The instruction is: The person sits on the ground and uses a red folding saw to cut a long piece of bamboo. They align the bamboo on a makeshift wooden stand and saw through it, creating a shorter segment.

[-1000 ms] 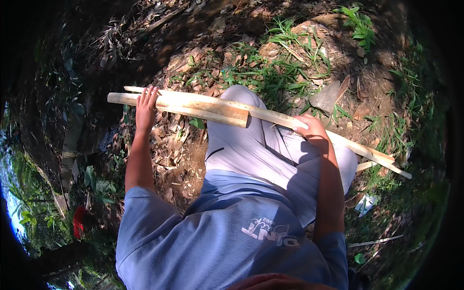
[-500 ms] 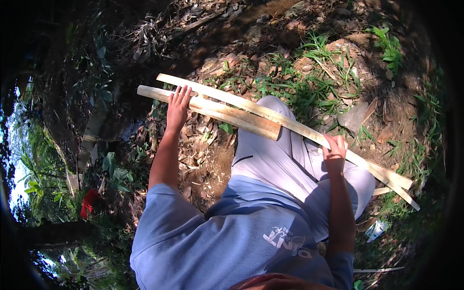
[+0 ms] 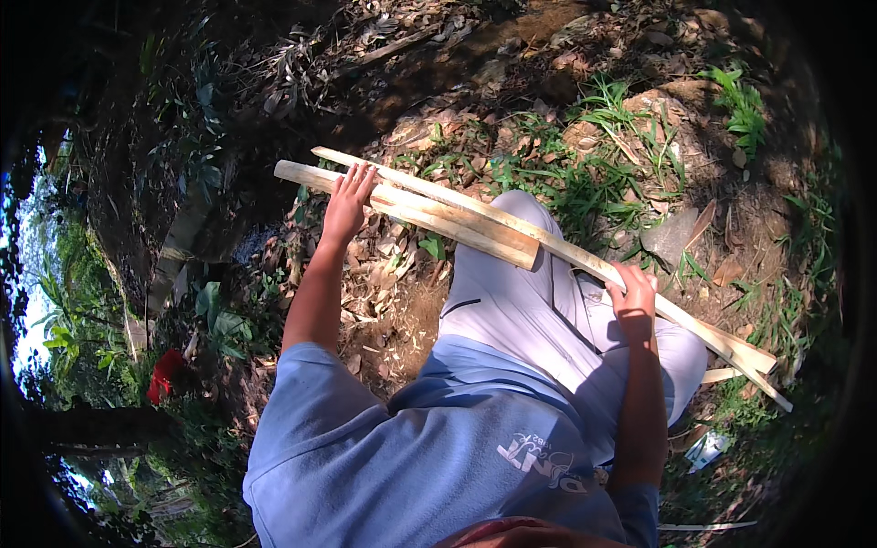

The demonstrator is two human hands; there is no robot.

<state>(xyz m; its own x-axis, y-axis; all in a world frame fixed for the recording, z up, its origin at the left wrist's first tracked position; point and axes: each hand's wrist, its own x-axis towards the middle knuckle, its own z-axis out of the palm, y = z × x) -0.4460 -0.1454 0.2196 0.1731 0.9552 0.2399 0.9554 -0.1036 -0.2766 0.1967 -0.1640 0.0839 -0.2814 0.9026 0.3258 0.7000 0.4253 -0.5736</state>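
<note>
A long, narrow, pale wooden strip point(image 3: 571, 257) runs slantwise across my lap, from the upper left down to the right. My right hand point(image 3: 632, 290) is closed round it above my right knee, fingers curled over its far edge. Beside the strip's left half lies a shorter, thicker piece of split wood point(image 3: 438, 216), its squared end on my left thigh. My left hand point(image 3: 349, 203) lies over this piece, gripping it with fingers reaching to the strip; its thumb is hidden. Another flat wooden piece point(image 3: 744, 349) shows under the strip near my right knee.
Dry leaves and pale wood shavings point(image 3: 402, 338) litter the soil by my left leg. Grass point(image 3: 585, 187) and a grey stone point(image 3: 669, 236) lie beyond my knees. A red object point(image 3: 165, 375) is at the far left, and a whitish packet point(image 3: 706, 450) lies at the lower right.
The long strip has tilted slightly, its right end lower, and lies closer to the thicker piece. My right fingers have curled further over it. My left hand keeps its place on the wood.
</note>
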